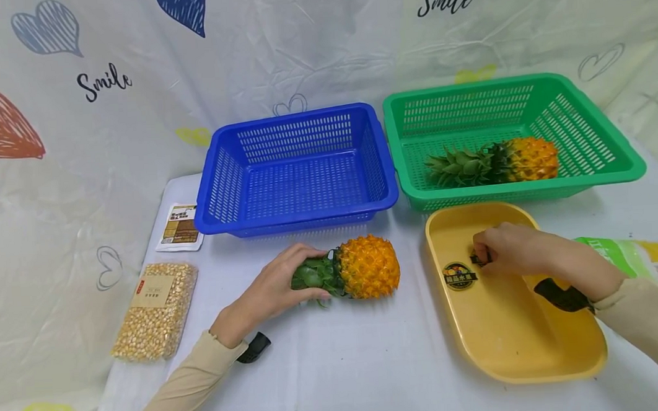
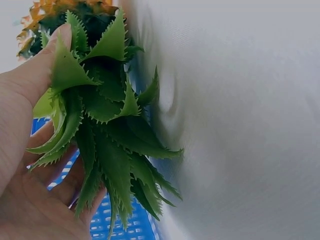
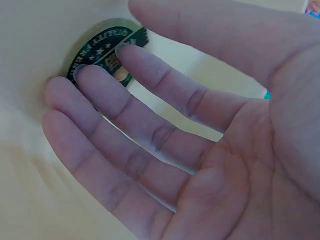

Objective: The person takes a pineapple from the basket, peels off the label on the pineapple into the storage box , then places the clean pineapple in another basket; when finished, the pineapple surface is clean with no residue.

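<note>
My left hand [image 1: 280,282] grips a small orange pineapple [image 1: 369,267] by its green leafy crown [image 2: 112,125], thumb on one side and fingers on the other. The pineapple lies sideways, close over the white table. In the yellow basin [image 1: 514,338], my right hand [image 1: 512,248] reaches down with loosely bent fingers [image 3: 107,92]. Their tips are right at a dark round fruit label [image 3: 97,52], which they partly cover. Another such label [image 1: 458,276] lies beside it in the basin.
A blue basket [image 1: 300,185] stands behind the left hand. To its right, a green basket [image 1: 605,147] holds another pineapple [image 1: 533,159]. A bag of corn kernels [image 1: 156,314] and a small packet [image 1: 180,227] lie at left, a green-and-yellow bag [image 1: 645,263] at right.
</note>
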Demonstrator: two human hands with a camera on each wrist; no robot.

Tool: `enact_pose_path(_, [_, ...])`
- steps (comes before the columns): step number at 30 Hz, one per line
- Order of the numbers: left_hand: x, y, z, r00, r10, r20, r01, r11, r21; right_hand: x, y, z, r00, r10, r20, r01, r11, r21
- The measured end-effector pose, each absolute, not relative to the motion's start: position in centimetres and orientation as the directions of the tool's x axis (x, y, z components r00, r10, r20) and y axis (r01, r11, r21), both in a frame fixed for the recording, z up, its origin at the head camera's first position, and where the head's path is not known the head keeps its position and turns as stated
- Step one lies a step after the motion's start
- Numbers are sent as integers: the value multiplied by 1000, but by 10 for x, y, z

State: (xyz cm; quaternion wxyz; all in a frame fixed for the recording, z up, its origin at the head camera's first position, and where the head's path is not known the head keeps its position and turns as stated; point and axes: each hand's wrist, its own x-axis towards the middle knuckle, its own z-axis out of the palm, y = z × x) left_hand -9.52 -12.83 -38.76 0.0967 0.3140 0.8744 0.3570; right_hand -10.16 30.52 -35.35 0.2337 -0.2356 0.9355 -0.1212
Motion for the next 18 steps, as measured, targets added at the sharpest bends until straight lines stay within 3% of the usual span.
enact_pose_path(8, [-93, -128, -387, -781, 620, 77, 499, 544, 675, -95, 293, -337, -781, -535, -322, -422, 833, -358])
enact_pose_path(18, [-88, -127, -389, -727, 655, 206, 638, 533, 555, -80, 245, -300, -780, -597, -187, -519, 784, -339])
